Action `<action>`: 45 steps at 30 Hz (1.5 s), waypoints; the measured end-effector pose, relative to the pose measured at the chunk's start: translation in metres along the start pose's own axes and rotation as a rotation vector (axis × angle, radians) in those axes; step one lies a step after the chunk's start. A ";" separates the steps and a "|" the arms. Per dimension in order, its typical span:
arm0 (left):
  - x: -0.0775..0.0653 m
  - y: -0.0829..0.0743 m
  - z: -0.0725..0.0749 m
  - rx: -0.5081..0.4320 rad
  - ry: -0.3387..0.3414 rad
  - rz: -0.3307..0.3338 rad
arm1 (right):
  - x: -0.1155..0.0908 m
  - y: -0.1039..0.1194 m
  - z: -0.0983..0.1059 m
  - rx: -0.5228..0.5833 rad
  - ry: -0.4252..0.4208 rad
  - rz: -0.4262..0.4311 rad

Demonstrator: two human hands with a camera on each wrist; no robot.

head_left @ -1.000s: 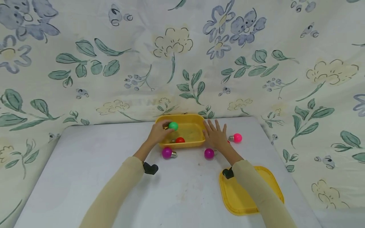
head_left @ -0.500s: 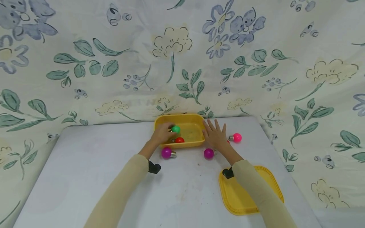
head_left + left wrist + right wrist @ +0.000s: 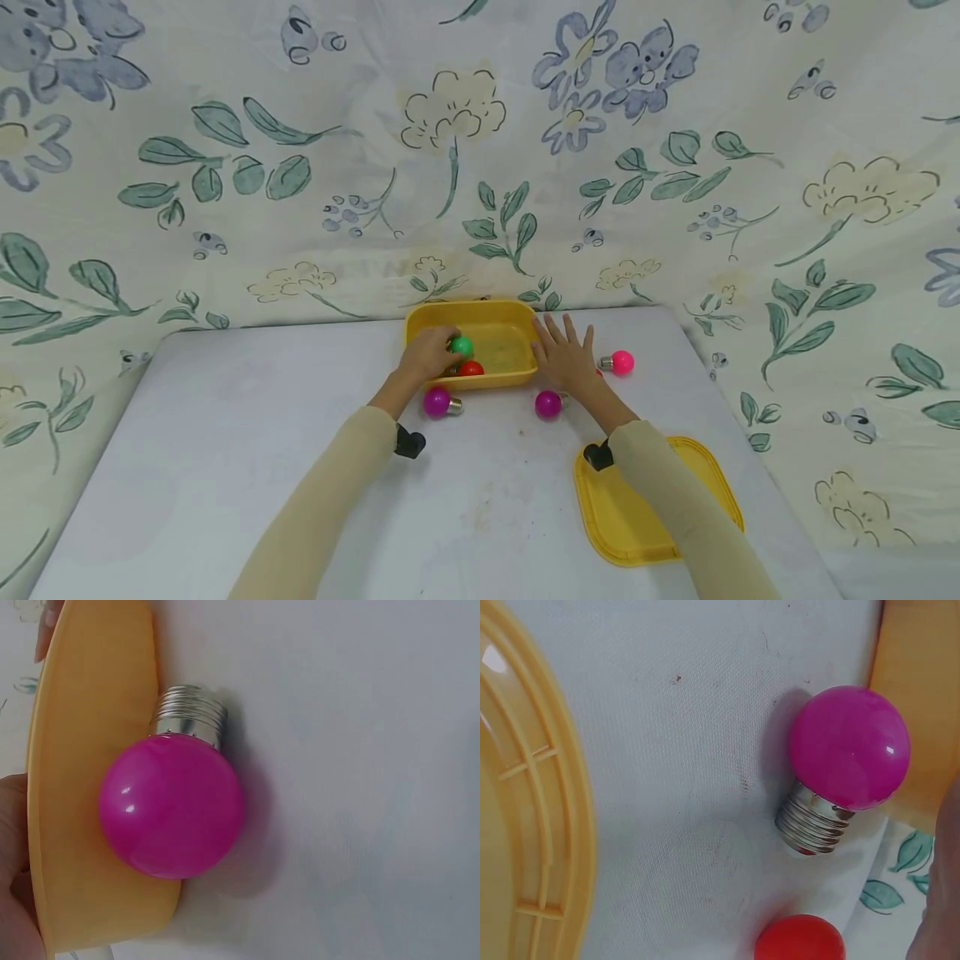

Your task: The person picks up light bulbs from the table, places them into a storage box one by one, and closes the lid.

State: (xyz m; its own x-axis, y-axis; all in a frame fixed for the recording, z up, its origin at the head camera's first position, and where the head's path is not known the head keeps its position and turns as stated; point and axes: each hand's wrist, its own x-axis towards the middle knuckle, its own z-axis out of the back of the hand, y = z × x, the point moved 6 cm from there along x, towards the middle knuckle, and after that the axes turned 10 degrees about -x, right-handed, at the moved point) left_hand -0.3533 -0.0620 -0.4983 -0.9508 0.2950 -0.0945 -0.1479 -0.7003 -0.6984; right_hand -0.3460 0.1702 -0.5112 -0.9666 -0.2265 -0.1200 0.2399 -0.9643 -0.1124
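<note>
My left hand [image 3: 429,353] reaches into the yellow plastic container [image 3: 510,381] and pinches a green light bulb [image 3: 462,347] low inside it. Close by, a red bulb [image 3: 471,368] lies on the container's floor. My right hand [image 3: 567,358] rests with spread, straight fingers against the container's right end. Outside the front wall lies a magenta bulb [image 3: 172,806] with a silver screw base, below my left hand. Another magenta bulb [image 3: 849,748] lies near my right wrist. In the left wrist view the container wall hides most of the left hand and the green bulb.
A pink bulb [image 3: 622,362] lies right of my right hand. Mostly hidden behind that hand is a red bulb [image 3: 800,939]. The yellow lid [image 3: 622,533] lies flat on the white table [image 3: 262,433] under my right forearm. Patterned cloth [image 3: 360,150] hangs behind.
My left hand has moved right and down into the container, lowering the green bulb beside the red one. My right hand has stayed against the container's right end.
</note>
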 end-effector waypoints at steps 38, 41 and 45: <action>-0.047 -0.014 0.022 -0.318 -0.075 -0.221 | 0.000 -0.001 0.001 0.001 0.019 -0.001; -0.056 -0.012 0.023 -0.357 -0.100 -0.255 | 0.000 -0.001 0.000 -0.005 0.027 -0.006; -0.070 -0.009 0.025 -0.394 -0.140 -0.259 | 0.001 -0.001 -0.001 0.002 0.024 -0.006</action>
State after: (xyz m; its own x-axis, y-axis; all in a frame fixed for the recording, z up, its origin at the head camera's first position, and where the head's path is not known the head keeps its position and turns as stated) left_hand -0.2923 -0.0929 -0.4677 -0.9278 0.3178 0.1955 -0.2960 -0.3082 -0.9041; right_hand -0.3469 0.1708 -0.5118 -0.9655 -0.2175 -0.1429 0.2341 -0.9658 -0.1115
